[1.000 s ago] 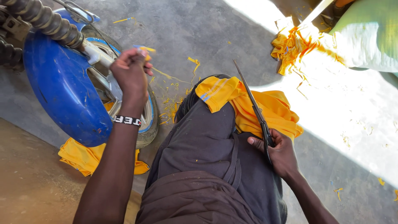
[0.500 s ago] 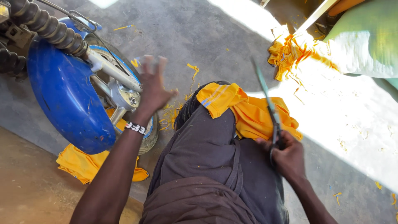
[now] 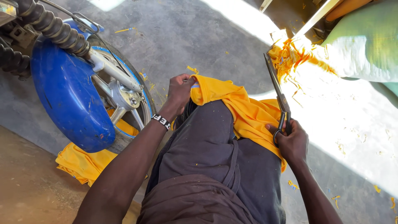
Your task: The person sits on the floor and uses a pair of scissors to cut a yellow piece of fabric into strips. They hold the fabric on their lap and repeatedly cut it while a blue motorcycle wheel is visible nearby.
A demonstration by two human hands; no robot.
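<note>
Yellow cloth [image 3: 244,112] lies draped over my lap, across the dark trousers [image 3: 215,157], soft and creased, with a thin pale-blue trim at the corner near my knee. My left hand [image 3: 180,92] is closed on that corner, fingers pinching the folded edge. My right hand [image 3: 292,141] is wrapped through the loops of a pair of long dark scissors [image 3: 277,89], blades together and pointing up and away from me over the far side of the cloth (thin, straight, dull metal).

As I judge it, doing this well means keeping the corner pulled taut with the left so the fabric lies flat across the thigh, then bringing the blades down to the edge low and level, away from the trouser leg beneath. Slack knit like this tends to bunch and skew a cut.

Beside my left arm stands a motorbike wheel [image 3: 124,99] under a glossy blue mudguard [image 3: 68,97], with a ribbed black fork boot above it. More yellow fabric [image 3: 83,164] lies crumpled on the concrete floor [image 3: 186,37] under the wheel. Yellow shreds [image 3: 292,56] heap in the sun toward the floor's far right corner, beside a pale green sack [image 3: 365,45].
</note>
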